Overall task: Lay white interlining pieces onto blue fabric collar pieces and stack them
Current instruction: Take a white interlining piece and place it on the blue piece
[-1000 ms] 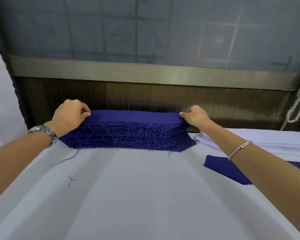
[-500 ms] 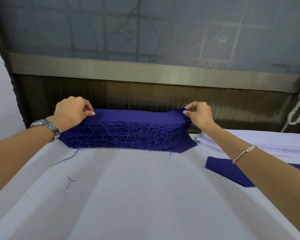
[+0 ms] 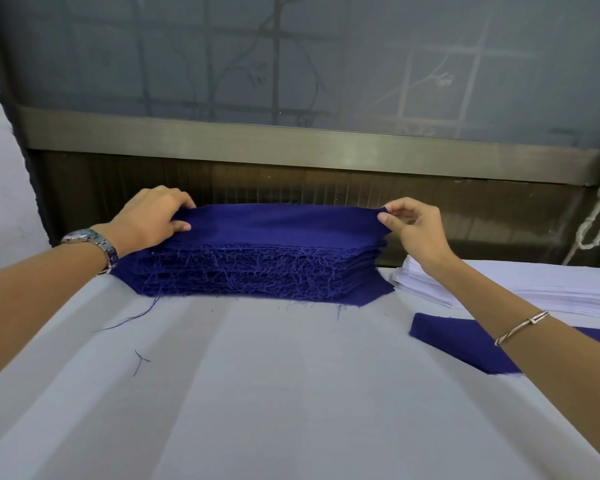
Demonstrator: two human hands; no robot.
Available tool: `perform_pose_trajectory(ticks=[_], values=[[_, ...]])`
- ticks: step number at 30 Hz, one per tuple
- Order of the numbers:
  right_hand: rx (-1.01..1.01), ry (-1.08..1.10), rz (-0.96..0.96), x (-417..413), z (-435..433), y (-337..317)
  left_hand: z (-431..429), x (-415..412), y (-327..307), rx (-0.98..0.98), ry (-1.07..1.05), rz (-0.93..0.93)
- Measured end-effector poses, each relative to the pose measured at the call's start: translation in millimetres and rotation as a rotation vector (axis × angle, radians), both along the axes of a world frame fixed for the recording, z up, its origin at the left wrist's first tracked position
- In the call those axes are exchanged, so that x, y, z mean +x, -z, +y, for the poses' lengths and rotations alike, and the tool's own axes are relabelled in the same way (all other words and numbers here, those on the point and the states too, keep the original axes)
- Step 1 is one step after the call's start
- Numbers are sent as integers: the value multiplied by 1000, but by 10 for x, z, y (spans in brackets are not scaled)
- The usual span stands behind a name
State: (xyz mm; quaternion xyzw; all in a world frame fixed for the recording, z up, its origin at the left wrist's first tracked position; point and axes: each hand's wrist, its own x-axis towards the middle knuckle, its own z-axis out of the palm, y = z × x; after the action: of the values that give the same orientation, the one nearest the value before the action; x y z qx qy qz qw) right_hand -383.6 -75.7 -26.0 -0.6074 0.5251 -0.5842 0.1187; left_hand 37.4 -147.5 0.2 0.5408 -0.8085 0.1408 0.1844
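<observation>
The top blue piece [image 3: 284,221], likely soft and light, is pinched at both ends by the left hand [image 3: 151,220] and the right hand [image 3: 418,230].

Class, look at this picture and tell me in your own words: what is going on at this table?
A person works at a white cloth-covered table. The left hand and the right hand each pinch one end of the top blue fabric collar piece on a tall stack of frayed blue fabric pieces. To its right sits a stack of white interlining pieces, with a single blue fabric piece lying flat in front of that.
</observation>
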Motion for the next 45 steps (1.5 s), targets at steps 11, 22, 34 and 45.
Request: perform_pose_trajectory(ticks=[11,22,34,45], values=[[-90,-5,-32,-41,219,-227,235,286,-214,-315,32,76],[270,13,120,-817,1100,-555,751,197,-515,172,316,466],[875,-176,358,-1778,1882,189,1213,-181,270,875,319,417],[1036,-256,398,-1617,1982,408,1400,-304,657,1039,161,294]])
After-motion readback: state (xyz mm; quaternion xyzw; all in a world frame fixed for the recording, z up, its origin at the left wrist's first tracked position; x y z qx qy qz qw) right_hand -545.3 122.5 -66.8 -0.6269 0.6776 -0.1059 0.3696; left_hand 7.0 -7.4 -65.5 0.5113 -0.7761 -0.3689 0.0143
